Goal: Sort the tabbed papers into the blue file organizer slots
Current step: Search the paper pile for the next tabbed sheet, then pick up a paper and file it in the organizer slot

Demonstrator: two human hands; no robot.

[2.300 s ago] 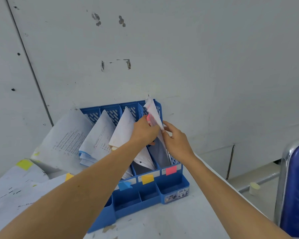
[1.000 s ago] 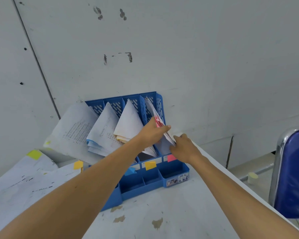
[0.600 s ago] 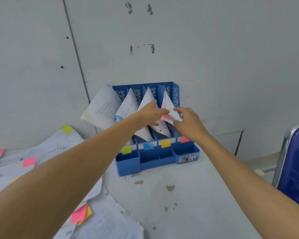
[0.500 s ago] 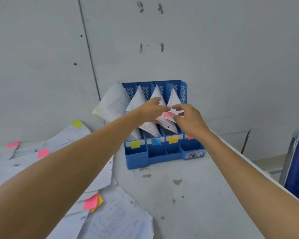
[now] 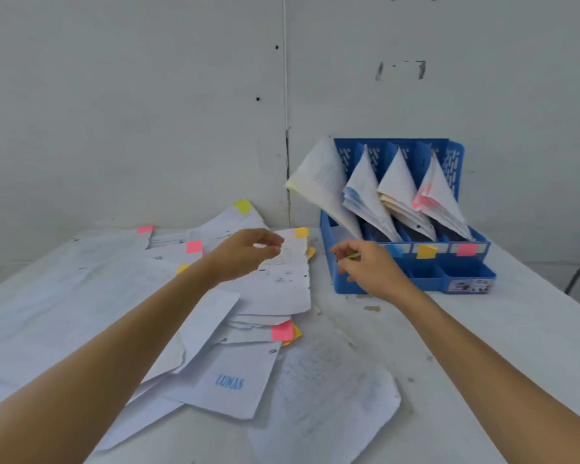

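Head view, single moment. Blue file organizer [image 5: 456, 162] stands upright at the far right of the white worktop [image 5: 499, 346], backed against the grey wall [image 5: 148, 112]. Each of its four slots carries a sheaf leaning left. From the left these are the yellow-tabbed sheaf [image 5: 318, 182], blue-tabbed sheaf [image 5: 362, 192], orange-tabbed sheaf [image 5: 399, 185] and pink-tabbed sheaf [image 5: 439, 192]. On the front rail, a blue label [image 5: 395, 251], orange label [image 5: 426, 251] and pink label [image 5: 466, 250] sit below the three right-hand slots; the leftmost label is largely hidden behind the right hand [image 5: 372, 267]. Loose tabbed papers [image 5: 131, 286] lie in an overlapping heap on the worktop, just beside the organizer on its left. The top sheet [image 5: 282, 289] bears an orange tab [image 5: 301, 232] at its far corner. A lower sheet [image 5: 230, 383] shows blue lettering. The left hand [image 5: 245, 254] is over the far edge of the top sheet, fingers curled toward the thumb and the grip narrow. Motion blur prevents telling whether it has hold of the sheet. The right hand is in front of the organizer's left front corner, fingers loosely curled, grip slack, holding nothing.
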